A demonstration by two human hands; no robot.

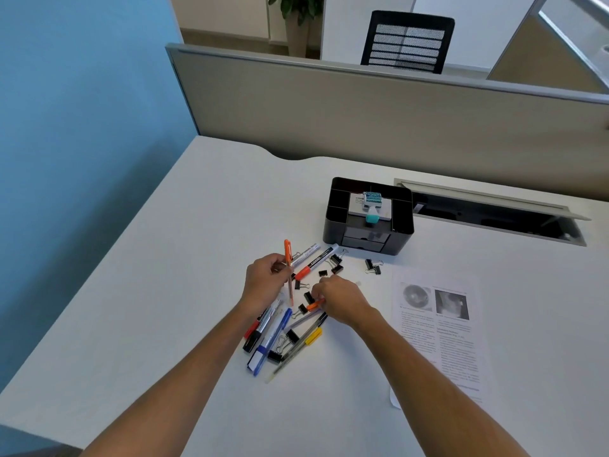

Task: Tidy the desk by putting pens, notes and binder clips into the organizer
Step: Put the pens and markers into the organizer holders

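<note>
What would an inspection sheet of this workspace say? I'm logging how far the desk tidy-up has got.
Surface: white desk, pens and clips loose on it.
Job's things: black organizer behind the pile; markers, binder clips, printed sheet outside it.
Clutter: teal-handled item on the organizer.
Grippers: left hand holds an orange pen; right hand pinches an orange-capped pen.
Cables: nothing seen.
Surroundings: grey partition, mesh chair, open cable tray.

White desk (184,245). Pens (273,331) and binder clips (373,266) scattered mid-desk, black organizer (369,234) just beyond. Printed sheet (438,334) near right.
</note>
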